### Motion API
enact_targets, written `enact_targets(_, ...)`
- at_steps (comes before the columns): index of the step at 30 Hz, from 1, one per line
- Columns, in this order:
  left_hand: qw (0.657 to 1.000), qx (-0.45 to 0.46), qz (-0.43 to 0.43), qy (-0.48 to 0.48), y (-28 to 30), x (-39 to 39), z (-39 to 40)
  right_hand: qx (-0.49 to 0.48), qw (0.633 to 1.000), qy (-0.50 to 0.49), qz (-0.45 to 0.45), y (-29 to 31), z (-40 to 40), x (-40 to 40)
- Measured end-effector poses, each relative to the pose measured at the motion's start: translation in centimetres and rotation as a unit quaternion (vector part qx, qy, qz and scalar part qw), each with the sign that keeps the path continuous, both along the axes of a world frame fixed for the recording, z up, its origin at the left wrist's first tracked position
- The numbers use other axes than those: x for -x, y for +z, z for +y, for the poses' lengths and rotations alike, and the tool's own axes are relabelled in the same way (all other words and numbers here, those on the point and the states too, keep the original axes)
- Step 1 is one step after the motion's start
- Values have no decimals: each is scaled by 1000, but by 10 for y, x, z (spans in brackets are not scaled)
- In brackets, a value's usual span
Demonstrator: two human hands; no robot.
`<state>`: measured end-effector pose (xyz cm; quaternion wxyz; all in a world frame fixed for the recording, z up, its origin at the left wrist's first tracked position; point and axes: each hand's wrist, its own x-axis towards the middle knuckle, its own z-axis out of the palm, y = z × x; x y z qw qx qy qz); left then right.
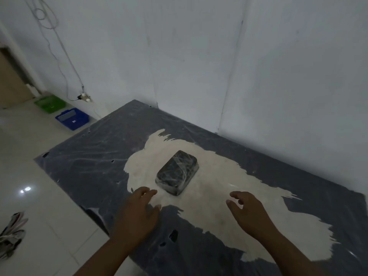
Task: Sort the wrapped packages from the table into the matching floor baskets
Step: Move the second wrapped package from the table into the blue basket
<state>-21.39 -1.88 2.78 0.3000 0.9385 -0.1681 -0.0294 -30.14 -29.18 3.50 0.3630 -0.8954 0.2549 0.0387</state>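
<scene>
One dark package (177, 172) wrapped in clear film lies flat on the table (95, 152), on a pale worn patch of the grey top. My left hand (139, 212) hovers just left of and below the package, fingers spread, holding nothing. My right hand (249, 212) is further right and below it, fingers loosely curled and apart, also without anything in it. On the floor at the far left stand a blue basket (72, 118) and, behind it, a green basket (49, 103).
White walls meet in a corner behind the table. A cable hangs down the left wall to a socket (84, 96) near the baskets. A bundle of cloth (12, 234) lies on the tiled floor at lower left. A doorway shows at far left.
</scene>
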Motion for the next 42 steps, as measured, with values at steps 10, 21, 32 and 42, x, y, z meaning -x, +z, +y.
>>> enact_targets(10,987,-7,11,-159,-48,-116,-11,9,990,-139,6,-25,46,-49)
enact_targets(21,950,-87,-60,-295,-88,-141,-47,30,976,-214,27,-43,85,-53)
enact_targets(32,938,-161,-56,-303,-95,-142,-54,39,976,-209,37,-52,85,-41)
enact_targets(42,973,119,55,-190,-59,-152,-42,32,979,-199,15,-42,88,-47)
